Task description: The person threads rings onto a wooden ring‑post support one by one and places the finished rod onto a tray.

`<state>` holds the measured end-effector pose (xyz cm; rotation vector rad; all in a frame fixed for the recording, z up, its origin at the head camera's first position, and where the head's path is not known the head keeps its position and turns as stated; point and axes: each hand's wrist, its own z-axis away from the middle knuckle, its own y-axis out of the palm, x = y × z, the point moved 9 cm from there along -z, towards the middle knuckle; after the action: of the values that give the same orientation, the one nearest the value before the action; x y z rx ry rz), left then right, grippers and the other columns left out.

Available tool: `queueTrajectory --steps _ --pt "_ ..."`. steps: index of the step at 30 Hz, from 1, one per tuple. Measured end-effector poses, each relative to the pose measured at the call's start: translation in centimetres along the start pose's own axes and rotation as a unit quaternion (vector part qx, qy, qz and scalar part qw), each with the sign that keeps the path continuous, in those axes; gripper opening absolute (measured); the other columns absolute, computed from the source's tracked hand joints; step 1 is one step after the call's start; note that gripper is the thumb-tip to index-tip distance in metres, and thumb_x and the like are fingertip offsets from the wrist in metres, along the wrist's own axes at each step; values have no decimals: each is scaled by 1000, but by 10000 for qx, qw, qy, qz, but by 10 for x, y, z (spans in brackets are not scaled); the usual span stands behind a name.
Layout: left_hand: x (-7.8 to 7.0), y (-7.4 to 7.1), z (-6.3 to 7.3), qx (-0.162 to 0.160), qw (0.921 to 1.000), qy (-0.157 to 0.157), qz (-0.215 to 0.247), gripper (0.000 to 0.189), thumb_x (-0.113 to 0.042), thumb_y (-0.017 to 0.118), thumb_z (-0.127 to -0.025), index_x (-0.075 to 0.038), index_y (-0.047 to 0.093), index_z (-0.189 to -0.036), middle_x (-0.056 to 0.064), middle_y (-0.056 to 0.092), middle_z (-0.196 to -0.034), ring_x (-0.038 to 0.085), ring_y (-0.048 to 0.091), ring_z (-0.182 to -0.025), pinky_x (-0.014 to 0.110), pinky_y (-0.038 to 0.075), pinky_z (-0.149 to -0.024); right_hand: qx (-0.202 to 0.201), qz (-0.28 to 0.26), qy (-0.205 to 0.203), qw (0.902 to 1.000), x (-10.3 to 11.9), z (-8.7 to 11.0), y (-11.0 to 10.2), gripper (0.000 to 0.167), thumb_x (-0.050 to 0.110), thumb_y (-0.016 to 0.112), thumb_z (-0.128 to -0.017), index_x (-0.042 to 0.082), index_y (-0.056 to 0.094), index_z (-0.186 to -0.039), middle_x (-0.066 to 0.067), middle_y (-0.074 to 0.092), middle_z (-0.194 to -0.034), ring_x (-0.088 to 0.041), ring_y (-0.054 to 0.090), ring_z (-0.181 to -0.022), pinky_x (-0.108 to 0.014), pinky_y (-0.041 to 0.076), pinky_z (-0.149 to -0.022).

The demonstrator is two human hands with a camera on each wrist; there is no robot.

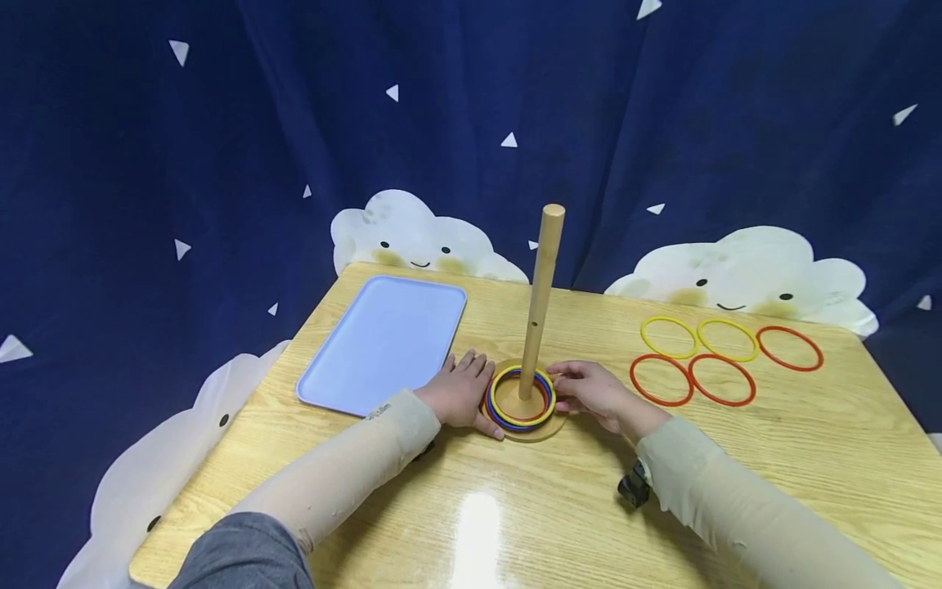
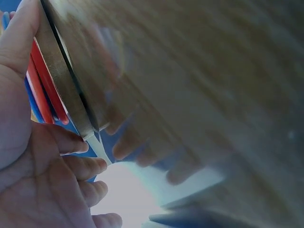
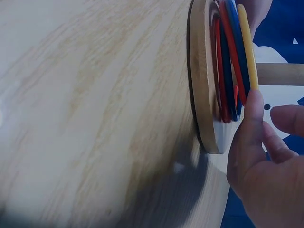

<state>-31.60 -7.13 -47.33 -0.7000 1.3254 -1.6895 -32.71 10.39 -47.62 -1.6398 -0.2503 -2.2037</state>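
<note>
Around the post (image 1: 540, 294) on the desk (image 1: 574, 507) sits the ring stack (image 3: 233, 52), left hand (image 1: 459, 394) spread beside the base (image 3: 203, 71), right hand (image 1: 594, 394) loosely parted, a fingertip (image 3: 254, 99) at the top yellow ring (image 3: 249, 42), seemingly levelling it, so the next move likely needs gentle pressure.

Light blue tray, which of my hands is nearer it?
Left. The left hand is by the near right corner of the tray; the right hand is farther right, past the wooden pole.

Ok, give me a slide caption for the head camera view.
Left hand and right hand flank stacked rings round a wooden post, with a blue tray and five loose rings nearby.
</note>
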Motion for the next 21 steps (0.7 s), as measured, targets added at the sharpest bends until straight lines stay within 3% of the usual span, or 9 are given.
queueTrajectory --steps 6,10,16,21 --pt "0 -2 1 -7 10000 18 43 122 -77 70 -80 -4 22 -165 19 20 -169 35 12 -157 55 13 -124 36 -77 -36 10000 -2 2 -6 45 -2 51 -102 -18 43 -143 -10 61 -104 -10 64 -82 -23 58 -73" --pt "-1 -3 1 -29 10000 36 65 122 -77 71 -80 -4 23 -165 19 21 -168 36 12 -157 55 13 -124 -9 -72 -75 9999 2 8 -20 48 2 50 -104 -17 40 -147 -13 58 -111 -13 63 -92 -27 58 -80" --pt "-2 -1 1 9 9999 36 114 121 -77 71 -80 -4 23 -165 19 20 -169 35 12 -157 55 12 -124 -518 -427 -232 9975 19 21 -72 54 11 49 -109 -10 31 -155 -11 49 -128 -9 61 -104 -28 57 -91" --pt "-1 1 1 72 9999 14 113 121 -77 70 -81 -5 21 -165 18 19 -169 34 10 -157 55 11 -124 -871 -808 -364 9923 27 35 -121 52 15 57 -108 0 38 -153 1 54 -120 -5 63 -102 -26 57 -90"
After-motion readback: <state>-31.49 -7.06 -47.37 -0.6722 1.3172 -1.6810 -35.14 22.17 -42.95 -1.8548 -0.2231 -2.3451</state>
